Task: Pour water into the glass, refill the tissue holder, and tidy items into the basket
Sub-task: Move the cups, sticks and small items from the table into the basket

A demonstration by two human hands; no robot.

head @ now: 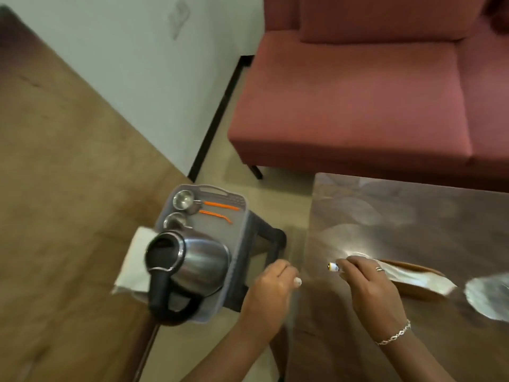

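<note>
A grey basket [242, 244] stands on a small dark stool left of the table. In it are a steel kettle [198, 260] with a black handle and two small steel cups [182, 199] with orange handles. My left hand [271, 296] hovers at the basket's right edge, fingers curled, with a small white piece [297, 282] at its fingertips. Over the table, my right hand [369, 288] pinches a small white tube [333, 267] with a yellow end. A wooden tissue holder [413, 290] with white tissue lies just right of that hand.
The glossy brown table [399, 216] fills the right side, with a silvery item [487, 296] at its right edge. White napkins [135, 260] stick out left of the basket. A red sofa [358, 100] stands behind, and a wooden surface [55, 188] lies to the left.
</note>
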